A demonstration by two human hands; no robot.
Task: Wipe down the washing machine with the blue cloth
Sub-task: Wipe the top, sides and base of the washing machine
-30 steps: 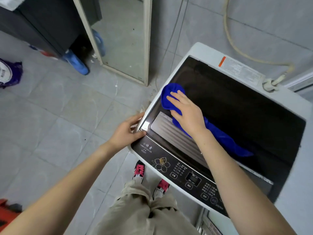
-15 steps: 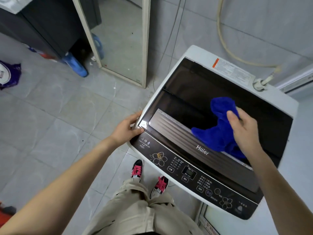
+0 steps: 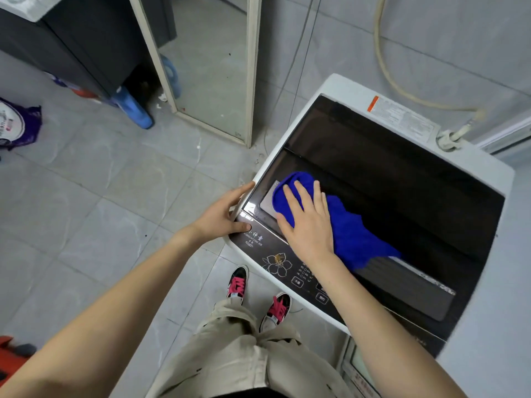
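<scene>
A white top-loading washing machine [image 3: 485, 170] with a dark glass lid and a dark control panel stands at the right. The blue cloth [image 3: 353, 237] lies spread along the front strip of the lid. My right hand [image 3: 309, 222] lies flat on the cloth's left end, fingers apart, pressing it onto the lid near the front left corner. My left hand [image 3: 222, 215] grips the machine's front left corner, thumb on the panel.
A framed mirror [image 3: 212, 70] leans against the tiled wall left of the machine. A blue bottle [image 3: 135, 107] and a dark cabinet [image 3: 74, 44] stand at the back left. A hose [image 3: 402, 90] runs to the machine's rear inlet. My feet [image 3: 258, 297] are by its front.
My right hand has swept the blue cloth from the lid's right side back to the front left corner. The left hand has kept its hold on the corner.
</scene>
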